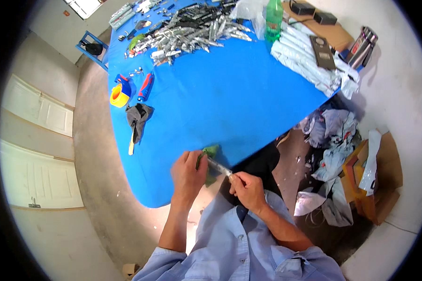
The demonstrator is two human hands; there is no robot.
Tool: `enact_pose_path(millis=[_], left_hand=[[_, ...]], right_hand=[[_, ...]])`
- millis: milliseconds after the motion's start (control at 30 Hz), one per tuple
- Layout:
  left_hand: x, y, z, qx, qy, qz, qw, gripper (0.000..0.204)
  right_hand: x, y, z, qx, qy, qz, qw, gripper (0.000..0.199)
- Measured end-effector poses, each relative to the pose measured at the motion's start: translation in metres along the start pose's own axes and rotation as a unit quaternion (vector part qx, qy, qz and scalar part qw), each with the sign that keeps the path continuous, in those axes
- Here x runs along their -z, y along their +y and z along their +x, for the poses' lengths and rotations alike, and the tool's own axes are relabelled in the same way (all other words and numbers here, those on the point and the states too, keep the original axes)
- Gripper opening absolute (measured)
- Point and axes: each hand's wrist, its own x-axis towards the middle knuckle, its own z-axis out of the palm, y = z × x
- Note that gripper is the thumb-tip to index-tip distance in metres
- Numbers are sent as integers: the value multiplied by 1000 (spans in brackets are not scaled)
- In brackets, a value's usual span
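My right hand (247,189) is closed around the near end of a slim silver tube-like piece (219,166), held in front of my body at the table's near edge. My left hand (189,172), slightly blurred, is closed on a green cloth (210,151) at the far end of that piece. Parts of the cloth show above and below the piece. What the piece is exactly, I cannot tell. Left of my hands on the blue-covered table (211,98) lies a dark grey cloth (138,117) with a light-coloured handle or stick under it.
A large pile of slim silver and black pieces (192,33) covers the far side. At left lie a yellow-and-blue tape roll (120,96) and a red-and-blue tool (146,87). A green bottle (273,21), plastic-wrapped bundles (300,58) and a steel flask (362,47) stand right. An open carton (388,173) sits below.
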Motion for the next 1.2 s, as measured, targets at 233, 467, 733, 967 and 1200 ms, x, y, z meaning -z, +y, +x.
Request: enact_pose_path(millis=[233, 467, 733, 967, 1200], left_hand=[[14, -29, 24, 62, 69, -101, 991, 14], [39, -17, 91, 12, 144, -170, 975, 17], [-32, -8, 124, -92, 73, -97, 988, 18], [-56, -49, 137, -67, 31, -52, 996, 13], [-51, -81, 156, -37, 56, -87, 994, 13]], right_hand=[[9, -22, 13, 89, 12, -65, 994, 22], [21, -61, 92, 215, 43, -160, 962, 17], [2, -49, 181, 271, 81, -275, 919, 16], [-13, -50, 180, 319, 105, -318, 887, 13], [-12, -54, 178, 316, 93, -352, 876, 9]])
